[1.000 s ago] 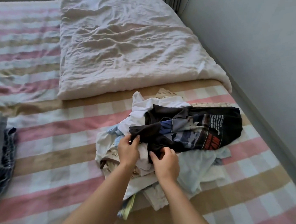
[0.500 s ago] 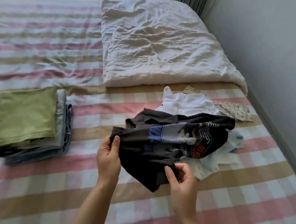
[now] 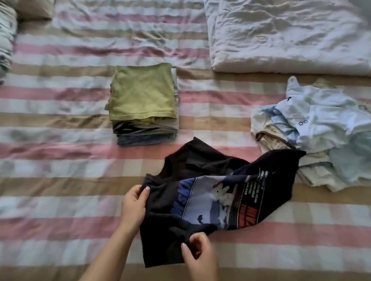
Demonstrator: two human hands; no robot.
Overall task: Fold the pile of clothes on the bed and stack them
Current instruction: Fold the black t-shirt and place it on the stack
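A black T-shirt (image 3: 211, 199) with a blue and white print lies crumpled across the striped bed (image 3: 46, 174), its far end reaching the loose pile. My left hand (image 3: 133, 207) pinches its left edge. My right hand (image 3: 198, 254) pinches the cloth near its lower edge. A heap of unfolded white and pale blue clothes (image 3: 325, 132) sits at the right. A folded stack (image 3: 143, 102) with a green garment on top stands left of centre.
A white duvet (image 3: 293, 31) covers the far right of the bed. Pillows (image 3: 3, 29) lie at the far left corner. Striped sheet stretches between the stack and the pillows.
Both hands have pulled the black T-shirt off the loose pile and leftward onto the sheet. My view has swung left, so the folded stack now shows in full.
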